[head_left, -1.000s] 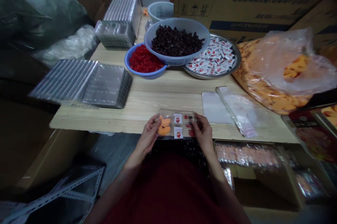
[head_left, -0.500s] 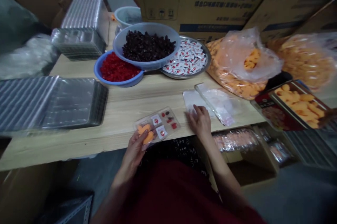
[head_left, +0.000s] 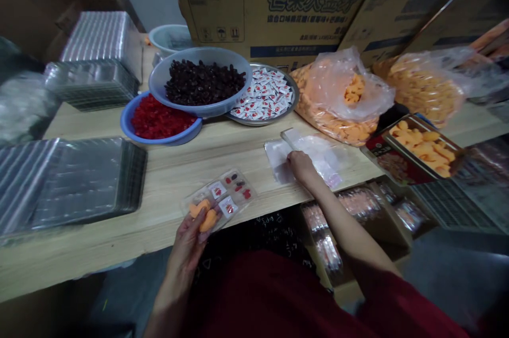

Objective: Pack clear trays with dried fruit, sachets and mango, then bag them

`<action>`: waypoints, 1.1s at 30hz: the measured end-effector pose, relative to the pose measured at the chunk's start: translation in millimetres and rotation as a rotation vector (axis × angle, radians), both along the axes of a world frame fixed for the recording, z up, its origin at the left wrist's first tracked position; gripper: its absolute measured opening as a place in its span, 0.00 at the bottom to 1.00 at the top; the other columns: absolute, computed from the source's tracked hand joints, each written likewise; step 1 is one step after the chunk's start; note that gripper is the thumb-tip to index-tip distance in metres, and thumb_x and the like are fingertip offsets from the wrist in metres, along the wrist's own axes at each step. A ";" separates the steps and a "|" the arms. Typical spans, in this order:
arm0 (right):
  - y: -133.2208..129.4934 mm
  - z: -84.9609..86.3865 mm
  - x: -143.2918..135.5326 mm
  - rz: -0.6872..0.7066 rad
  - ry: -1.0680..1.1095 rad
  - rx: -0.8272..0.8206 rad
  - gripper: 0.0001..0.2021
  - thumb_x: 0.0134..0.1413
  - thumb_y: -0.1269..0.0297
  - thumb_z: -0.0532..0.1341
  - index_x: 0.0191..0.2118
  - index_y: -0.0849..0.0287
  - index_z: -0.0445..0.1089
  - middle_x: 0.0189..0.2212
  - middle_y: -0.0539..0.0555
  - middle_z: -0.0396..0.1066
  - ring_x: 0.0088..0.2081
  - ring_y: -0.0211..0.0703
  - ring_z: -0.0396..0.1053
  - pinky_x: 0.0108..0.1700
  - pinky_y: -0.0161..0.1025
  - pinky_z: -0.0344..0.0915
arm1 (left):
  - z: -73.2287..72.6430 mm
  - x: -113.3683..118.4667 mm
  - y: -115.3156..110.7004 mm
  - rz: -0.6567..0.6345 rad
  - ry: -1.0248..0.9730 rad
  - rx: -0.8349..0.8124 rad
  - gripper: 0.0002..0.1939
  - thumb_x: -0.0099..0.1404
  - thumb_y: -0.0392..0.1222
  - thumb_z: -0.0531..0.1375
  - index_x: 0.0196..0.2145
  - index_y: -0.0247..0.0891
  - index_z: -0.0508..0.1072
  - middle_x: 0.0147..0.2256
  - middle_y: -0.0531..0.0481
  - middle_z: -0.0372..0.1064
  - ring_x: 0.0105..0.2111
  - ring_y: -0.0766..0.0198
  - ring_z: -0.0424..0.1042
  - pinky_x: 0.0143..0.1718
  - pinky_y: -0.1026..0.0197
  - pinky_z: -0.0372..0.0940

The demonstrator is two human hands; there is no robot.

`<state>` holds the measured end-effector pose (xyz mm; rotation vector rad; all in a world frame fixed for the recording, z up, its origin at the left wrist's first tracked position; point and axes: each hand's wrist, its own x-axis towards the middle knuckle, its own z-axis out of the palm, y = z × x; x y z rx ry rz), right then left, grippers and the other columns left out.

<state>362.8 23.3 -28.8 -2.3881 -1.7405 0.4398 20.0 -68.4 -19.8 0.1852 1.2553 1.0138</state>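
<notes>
My left hand (head_left: 190,237) grips the near left corner of a clear plastic tray (head_left: 251,199), thumb on top. Two orange candies (head_left: 207,220) lie in it by my thumb, along with two white printed sachets (head_left: 228,207) and several small red and dark candies (head_left: 238,184). Over on the right, my right hand (head_left: 303,167) is closed at the upper edge of some flat clear plastic bags (head_left: 318,150) on the table. Its fingers are curled and their tips are hidden, pinching a bag.
Behind stand a basin of dark candies (head_left: 202,83), a blue basin of red candies (head_left: 159,119) and a metal dish of sachets (head_left: 265,95). Stacked clear trays (head_left: 87,179) lie left. Orange candies fill a bag (head_left: 338,105) and a box (head_left: 423,150) right. Below sits an open carton (head_left: 369,245).
My right hand has gone from spread fingers to a closed grip at the bags' upper edge. My left hand still holds the tray. The whole view has shifted.
</notes>
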 end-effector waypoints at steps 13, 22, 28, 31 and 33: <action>-7.4 -20.1 22.2 -0.062 0.638 0.110 0.17 0.43 0.53 0.70 0.19 0.57 0.65 0.15 0.46 0.65 0.19 0.33 0.58 0.22 0.32 0.55 | -3.7 18.6 12.7 0.044 -0.068 0.019 0.08 0.64 0.27 0.64 0.42 0.30 0.77 0.43 0.40 0.80 0.36 0.59 0.82 0.34 0.65 0.78; -11.8 -17.8 21.4 -0.052 0.850 0.165 0.14 0.39 0.52 0.65 0.20 0.59 0.68 0.16 0.48 0.66 0.20 0.33 0.59 0.23 0.32 0.56 | -4.0 49.9 38.5 -0.026 -0.154 0.174 0.15 0.61 0.35 0.69 0.46 0.31 0.77 0.43 0.40 0.80 0.40 0.58 0.82 0.35 0.67 0.76; -18.8 -22.6 15.8 -0.093 0.821 0.287 0.10 0.41 0.56 0.61 0.22 0.58 0.67 0.18 0.47 0.64 0.21 0.34 0.58 0.24 0.32 0.56 | -9.2 101.6 56.9 -0.063 -0.127 0.364 0.25 0.57 0.45 0.73 0.49 0.36 0.75 0.53 0.41 0.77 0.48 0.57 0.79 0.50 0.59 0.73; -22.5 -17.8 18.2 -0.113 0.786 0.346 0.10 0.44 0.56 0.60 0.23 0.58 0.68 0.19 0.48 0.65 0.22 0.35 0.60 0.25 0.33 0.57 | -16.1 113.6 57.2 -0.083 -0.049 0.419 0.25 0.58 0.48 0.72 0.50 0.39 0.73 0.54 0.42 0.75 0.50 0.57 0.77 0.52 0.57 0.71; -24.4 -13.8 18.6 -0.127 0.753 0.384 0.10 0.46 0.57 0.60 0.25 0.58 0.68 0.21 0.48 0.67 0.24 0.36 0.61 0.27 0.34 0.58 | -17.7 115.3 52.0 -0.075 0.015 0.456 0.24 0.60 0.49 0.71 0.50 0.40 0.72 0.54 0.44 0.75 0.51 0.59 0.76 0.54 0.57 0.70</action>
